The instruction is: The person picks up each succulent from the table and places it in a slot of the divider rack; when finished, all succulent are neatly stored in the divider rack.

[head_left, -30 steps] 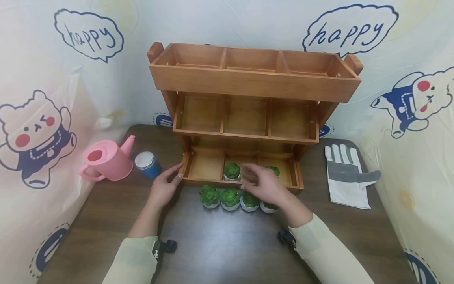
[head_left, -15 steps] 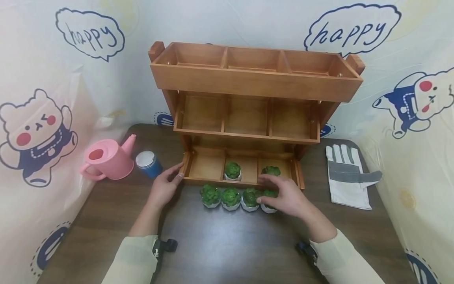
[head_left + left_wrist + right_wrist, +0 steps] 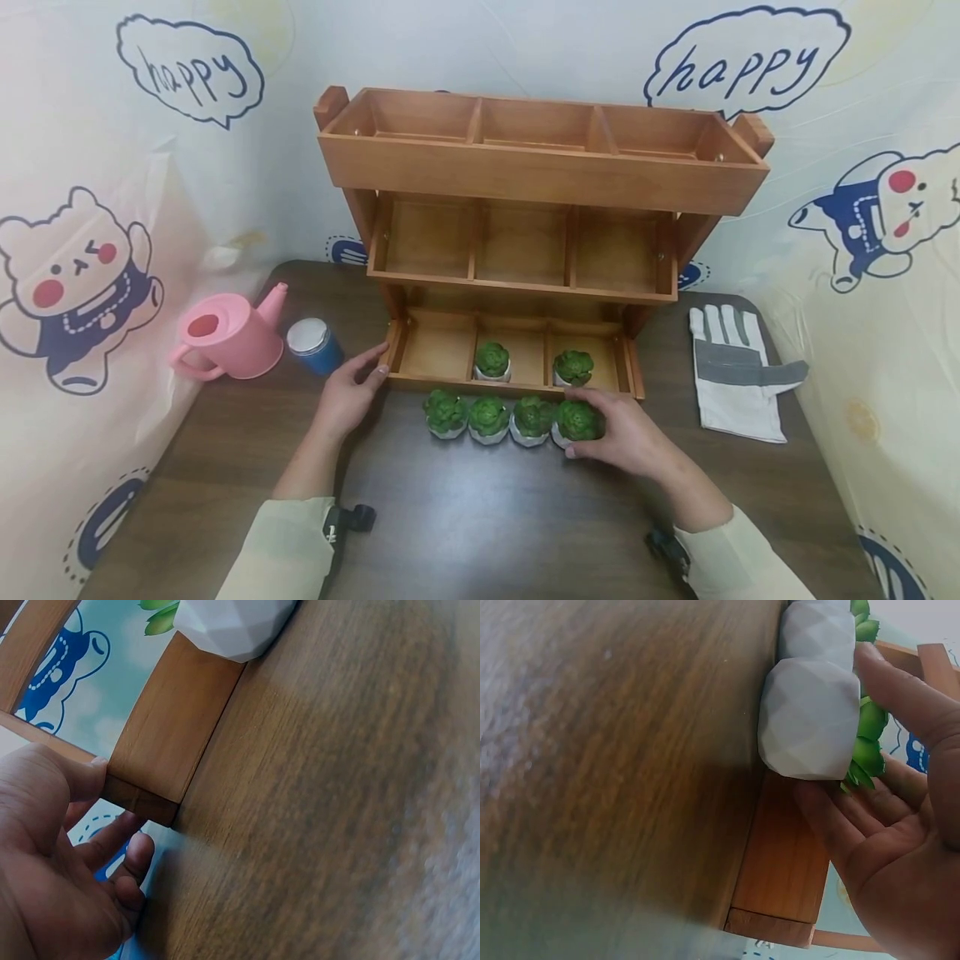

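Note:
In the head view, a three-tier wooden planter shelf (image 3: 543,179) stands at the back of the table. My left hand (image 3: 351,398) holds the left end of its bottom tier; in the left wrist view, thumb and fingers pinch that wooden corner (image 3: 154,799). Several potted succulents stand in a row before the shelf. Around the rightmost succulent (image 3: 577,421) my right hand (image 3: 626,433) is spread, thumb in front and fingers behind. Its white faceted pot (image 3: 810,720) rests on the table. Two more succulents sit in the bottom tier, one in the middle compartment (image 3: 492,360), one in the right (image 3: 573,367).
A pink watering can (image 3: 232,336) and a blue jar with a pale lid (image 3: 315,346) stand on the left of the table. On the right lies a white and grey glove (image 3: 738,371). Printed fabric hangs around the table's back and sides.
My right hand has moved right and toward me, from over the bottom tier to around the rightmost succulent in the front row. My left hand keeps its hold on the shelf.

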A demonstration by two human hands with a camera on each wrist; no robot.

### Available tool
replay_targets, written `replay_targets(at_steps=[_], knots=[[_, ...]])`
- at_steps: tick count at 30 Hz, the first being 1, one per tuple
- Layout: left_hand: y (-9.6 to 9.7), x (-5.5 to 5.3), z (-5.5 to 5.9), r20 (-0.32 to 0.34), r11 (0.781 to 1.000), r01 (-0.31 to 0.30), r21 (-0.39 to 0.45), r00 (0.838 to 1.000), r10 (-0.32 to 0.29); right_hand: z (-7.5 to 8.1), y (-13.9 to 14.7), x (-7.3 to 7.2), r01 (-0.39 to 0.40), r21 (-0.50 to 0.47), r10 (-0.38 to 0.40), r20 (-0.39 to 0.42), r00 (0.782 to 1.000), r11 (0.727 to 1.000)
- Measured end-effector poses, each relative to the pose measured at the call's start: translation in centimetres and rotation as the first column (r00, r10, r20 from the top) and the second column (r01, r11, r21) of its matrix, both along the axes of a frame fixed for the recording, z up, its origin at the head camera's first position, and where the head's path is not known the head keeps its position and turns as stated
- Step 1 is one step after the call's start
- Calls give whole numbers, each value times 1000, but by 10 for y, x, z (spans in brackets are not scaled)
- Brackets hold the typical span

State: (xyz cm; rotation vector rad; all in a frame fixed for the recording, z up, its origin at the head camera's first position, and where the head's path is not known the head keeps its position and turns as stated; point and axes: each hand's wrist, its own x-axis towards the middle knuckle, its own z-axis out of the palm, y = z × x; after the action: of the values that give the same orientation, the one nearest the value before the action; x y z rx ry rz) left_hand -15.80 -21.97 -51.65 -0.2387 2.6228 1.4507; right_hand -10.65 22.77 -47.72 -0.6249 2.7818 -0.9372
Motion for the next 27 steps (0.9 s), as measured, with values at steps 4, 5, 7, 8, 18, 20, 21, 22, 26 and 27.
replay_targets(at_steps=[4,5,7,8,18,20,21,22,26,27], knots=[[0,0,-1,-5,1000,4,-1,1000,-4,-1,2,1,-16,24,15,9,1000,1000],[0,0,-1,-8,1000,4,-2,1000,-4,-1,2,1,-20,30,20,15,1000,999],[1,0,-1,-15,1000,7,-3,1000,-7,-1,2,2,-28,40,27,26,999,999],[1,0,-1,-18,1000,8,-4,1000,-8,-1,2,2,-30,44,29,31,999,999],[1,1,1,-30,1000,6,-6,1000,-6,-3,2,1,-38,51,36,27,999,998],[1,1,1,-30,1000,6,-5,1000,-6,-3,2,1,-37,51,35,33,999,998],[1,1,1,-31,1000,6,-5,999,-6,-3,2,1,-38,49,36,35,999,998],[1,1,1,-31,1000,6,-5,1000,-6,-3,3,1,-35,48,33,42,999,998],[0,1,0,-23,1000,5,-2,1000,-5,-4,4,0,-35,51,33,51,998,998],[0,1,0,-19,1000,4,-2,1000,-4,-4,5,0,-35,53,33,49,998,998]])
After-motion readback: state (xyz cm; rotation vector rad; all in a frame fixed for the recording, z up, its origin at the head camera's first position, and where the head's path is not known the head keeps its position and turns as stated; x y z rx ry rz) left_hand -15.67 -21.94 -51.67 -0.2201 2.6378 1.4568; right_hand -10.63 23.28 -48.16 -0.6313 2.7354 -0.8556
